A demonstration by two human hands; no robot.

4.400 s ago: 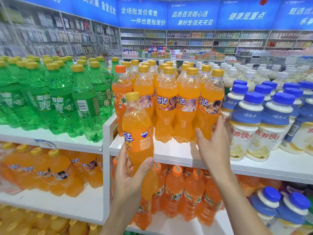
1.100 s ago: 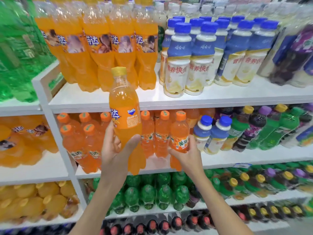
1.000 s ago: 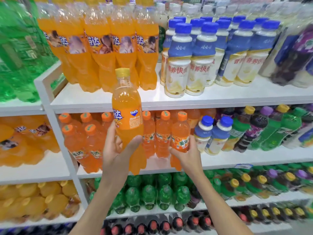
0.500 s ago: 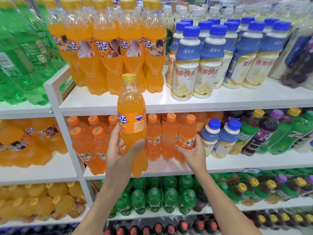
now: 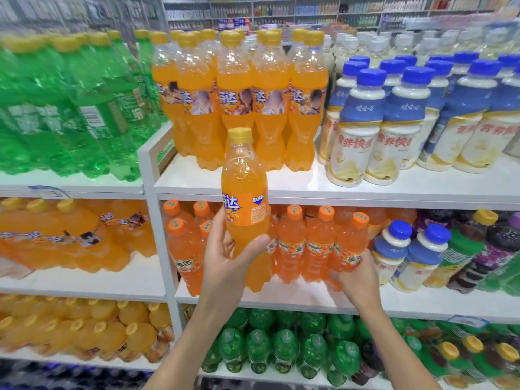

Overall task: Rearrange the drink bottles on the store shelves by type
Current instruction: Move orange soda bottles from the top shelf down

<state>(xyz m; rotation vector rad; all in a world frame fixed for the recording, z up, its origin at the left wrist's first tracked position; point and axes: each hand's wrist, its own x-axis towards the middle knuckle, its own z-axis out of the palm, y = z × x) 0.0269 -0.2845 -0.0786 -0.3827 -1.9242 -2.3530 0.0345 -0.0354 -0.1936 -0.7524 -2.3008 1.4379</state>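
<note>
- Yellow-capped soda bottle [image 5: 244, 192] is being held upright, off the shelves, gripped round its lower half by the left hand [image 5: 225, 266], before the top shelf's [image 5: 309, 190] front edge.
- Orange-capped bottle [image 5: 347, 243] is being gripped by the right hand [image 5: 357, 280] at the middle shelf's [image 5: 295, 302] front edge.

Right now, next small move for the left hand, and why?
Probably lift the Fanta in the left hand onto the top shelf: its yellow cap matches the row there; the middle-shelf bottle in the right hand has an orange cap.
</note>
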